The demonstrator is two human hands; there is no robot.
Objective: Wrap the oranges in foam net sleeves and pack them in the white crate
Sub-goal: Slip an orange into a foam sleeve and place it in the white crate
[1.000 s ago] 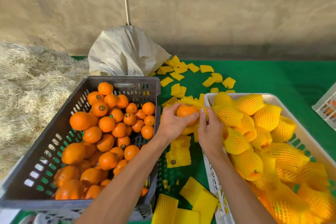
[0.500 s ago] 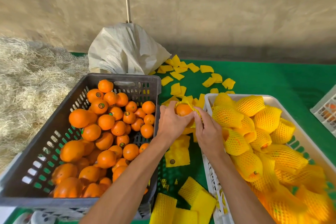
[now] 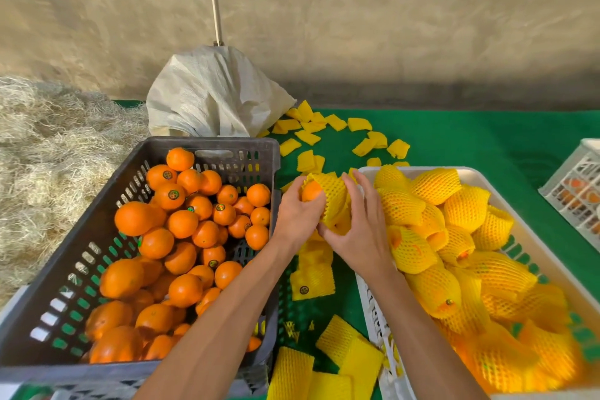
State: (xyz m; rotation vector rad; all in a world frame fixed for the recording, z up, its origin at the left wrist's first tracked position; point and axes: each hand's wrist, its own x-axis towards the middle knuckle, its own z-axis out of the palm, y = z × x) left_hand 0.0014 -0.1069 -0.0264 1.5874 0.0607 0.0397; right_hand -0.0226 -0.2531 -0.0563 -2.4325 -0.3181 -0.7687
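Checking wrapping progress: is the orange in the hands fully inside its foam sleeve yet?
Partly in. The orange still shows bare at the sleeve's left end, gripped by the left hand; the right hand holds the sleeve.

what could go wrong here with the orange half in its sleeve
The foam net sleeve covers only part of the orange, whose left end is bare; it might slide off if the left hand loosens. Both hands work between the crates, so a dropped orange may land on the green mat, not in the white crate. The right hand grips the sleeve.

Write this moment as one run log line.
step: sleeving | left hand: holds round orange | right hand: pulls yellow foam net sleeve | white plastic crate: part-filled
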